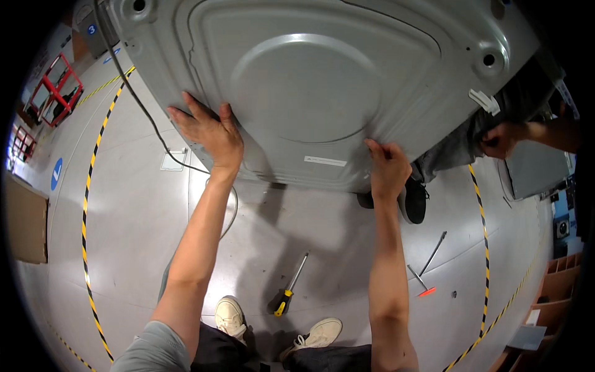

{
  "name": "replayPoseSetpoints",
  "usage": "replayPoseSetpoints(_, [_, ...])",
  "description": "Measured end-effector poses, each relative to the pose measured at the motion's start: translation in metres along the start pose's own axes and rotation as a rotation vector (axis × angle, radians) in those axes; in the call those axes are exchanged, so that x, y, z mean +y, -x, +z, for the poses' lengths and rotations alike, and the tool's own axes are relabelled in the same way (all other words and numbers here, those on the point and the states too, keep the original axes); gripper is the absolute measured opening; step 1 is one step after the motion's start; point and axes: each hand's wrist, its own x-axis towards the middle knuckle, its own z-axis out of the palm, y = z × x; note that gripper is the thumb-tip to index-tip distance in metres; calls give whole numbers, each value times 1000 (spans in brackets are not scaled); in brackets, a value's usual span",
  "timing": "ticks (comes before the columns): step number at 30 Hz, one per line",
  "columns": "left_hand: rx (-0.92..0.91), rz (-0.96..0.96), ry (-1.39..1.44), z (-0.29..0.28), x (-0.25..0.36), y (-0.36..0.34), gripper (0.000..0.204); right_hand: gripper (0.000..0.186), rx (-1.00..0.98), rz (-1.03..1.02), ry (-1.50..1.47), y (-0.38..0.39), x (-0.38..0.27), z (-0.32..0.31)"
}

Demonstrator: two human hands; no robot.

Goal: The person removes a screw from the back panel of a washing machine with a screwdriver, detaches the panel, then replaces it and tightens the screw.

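The panel point(304, 80), grey metal with a round pressed ring, runs out of the picture at the top, so its full height cannot be told. Part of the cable point(146, 111) is lost behind the left forearm, and the co-worker at the right is mostly in shadow or cut off by the panel, leaving a bent hand point(501, 141) and a dark shoe point(414, 201) in sight. Both bare forearms reach up from the lower edge. The left hand point(214, 136) is spread, thumb and fingers apart, laid against the panel by its left edge and gripping nothing. The right hand point(389, 166) is curled at the panel's lower right, fingertips drawn together just below the ring; whether they pinch something small cannot be told. The panel stands beyond both hands, filling the space between and above them. A screwdriver point(291, 288) lies on the floor point(347, 266) between the forearms.
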Motion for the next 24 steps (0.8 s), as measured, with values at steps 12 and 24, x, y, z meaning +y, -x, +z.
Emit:
replayPoseSetpoints(12, [-146, 283, 130, -32, 12, -28, 62, 42, 44, 15, 83, 4, -10, -2])
replayPoseSetpoints(24, [-299, 363, 5, -37, 51, -9, 117, 41, 53, -38, 29, 0, -3, 5])
